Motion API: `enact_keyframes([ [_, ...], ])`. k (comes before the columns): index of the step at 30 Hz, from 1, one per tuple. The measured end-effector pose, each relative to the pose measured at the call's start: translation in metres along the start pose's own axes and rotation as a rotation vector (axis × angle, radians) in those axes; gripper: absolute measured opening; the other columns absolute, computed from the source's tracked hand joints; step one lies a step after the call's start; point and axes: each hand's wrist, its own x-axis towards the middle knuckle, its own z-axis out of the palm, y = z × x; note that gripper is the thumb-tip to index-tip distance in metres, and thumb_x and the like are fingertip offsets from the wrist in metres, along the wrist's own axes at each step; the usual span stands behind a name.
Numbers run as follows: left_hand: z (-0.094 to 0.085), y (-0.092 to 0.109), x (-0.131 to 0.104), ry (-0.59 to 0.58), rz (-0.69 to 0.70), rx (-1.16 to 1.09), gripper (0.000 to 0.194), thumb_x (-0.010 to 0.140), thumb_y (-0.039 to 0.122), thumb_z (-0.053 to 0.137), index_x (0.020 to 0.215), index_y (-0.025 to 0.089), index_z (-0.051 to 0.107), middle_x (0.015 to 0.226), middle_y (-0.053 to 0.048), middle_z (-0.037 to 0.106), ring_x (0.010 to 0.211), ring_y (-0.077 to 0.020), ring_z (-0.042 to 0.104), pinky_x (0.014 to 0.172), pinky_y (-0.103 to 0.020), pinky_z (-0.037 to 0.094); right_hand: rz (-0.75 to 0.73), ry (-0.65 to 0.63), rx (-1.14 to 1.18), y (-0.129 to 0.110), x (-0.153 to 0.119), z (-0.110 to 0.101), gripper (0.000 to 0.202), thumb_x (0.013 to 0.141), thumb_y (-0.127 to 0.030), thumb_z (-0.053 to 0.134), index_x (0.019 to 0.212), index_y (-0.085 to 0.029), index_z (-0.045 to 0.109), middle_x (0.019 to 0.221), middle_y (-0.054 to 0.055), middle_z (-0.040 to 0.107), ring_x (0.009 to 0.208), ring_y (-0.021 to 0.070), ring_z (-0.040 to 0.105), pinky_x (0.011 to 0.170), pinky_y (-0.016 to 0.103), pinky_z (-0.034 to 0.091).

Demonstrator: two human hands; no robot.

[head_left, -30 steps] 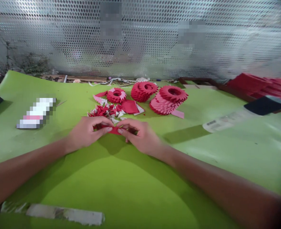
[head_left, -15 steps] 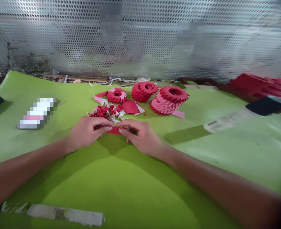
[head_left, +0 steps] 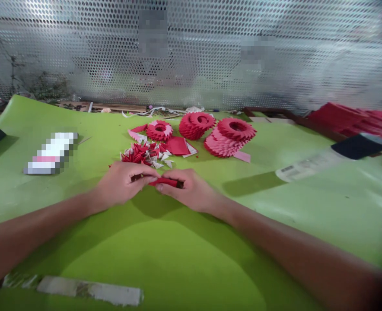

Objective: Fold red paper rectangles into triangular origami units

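Between my two hands is a small folded piece of red paper [head_left: 169, 182]. My left hand [head_left: 121, 183] pinches its left end between thumb and fingers. On the other side, the thumb and fingers of my right hand [head_left: 191, 190] close on the strip, partly hiding it. Just beyond my hands lies a pile of red and white folded paper triangles [head_left: 139, 153]. Beside that pile rests a small stack of red paper sheets [head_left: 178, 146]. Rings of interlocked paper pieces stand behind: a small red and pink one [head_left: 159, 129], a red one [head_left: 194, 126] and a taller red-over-pink one [head_left: 225, 142].
A blurred-out phone-like object [head_left: 51, 153] lies at left. To the right, a clear cylinder with a dark end [head_left: 320, 162] rests on the green mat [head_left: 165, 263]. Red paper stacks [head_left: 343, 117] sit at far right. A perforated metal panel [head_left: 197, 65] stands behind; worn tape [head_left: 90, 290] crosses the front.
The red paper has turned in my fingers and now shows as a narrow strip reaching into my right hand. Both hands have shifted slightly nearer to me.
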Motion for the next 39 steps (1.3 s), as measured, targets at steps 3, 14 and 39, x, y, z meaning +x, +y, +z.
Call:
enact_keyframes([
  [3,0.002,0.002,-0.001,-0.003,0.001,0.000,0.019,0.093,0.024,0.064,0.102,0.023,0.080,0.091,-0.002,0.081,0.068,-0.0164,0.072,0.056,-0.023,0.049,0.000,-0.009,-0.002,0.001,0.000,0.001,0.026,0.093,-0.042,0.063,0.087,-0.018,0.071,0.068,-0.001,0.061,0.054,0.0098,0.047,0.047,0.022,0.032],
  [14,0.003,-0.004,0.001,-0.068,-0.046,-0.175,0.041,0.086,0.036,0.071,0.121,0.016,0.066,0.108,-0.009,0.076,0.088,-0.0204,0.072,0.072,-0.031,0.060,0.052,-0.044,0.004,0.005,-0.002,0.000,0.033,0.093,-0.048,0.062,0.080,-0.018,0.068,0.060,-0.003,0.056,0.044,0.0075,0.039,0.040,0.022,0.026],
  [39,-0.013,-0.004,0.002,0.066,-0.105,-0.126,0.038,0.089,0.038,0.068,0.122,0.019,0.067,0.104,-0.009,0.078,0.075,-0.0175,0.071,0.060,-0.026,0.057,0.029,0.117,0.067,0.004,0.003,-0.005,0.039,0.092,-0.053,0.060,0.078,-0.017,0.067,0.062,-0.001,0.058,0.047,0.0090,0.041,0.043,0.023,0.025],
])
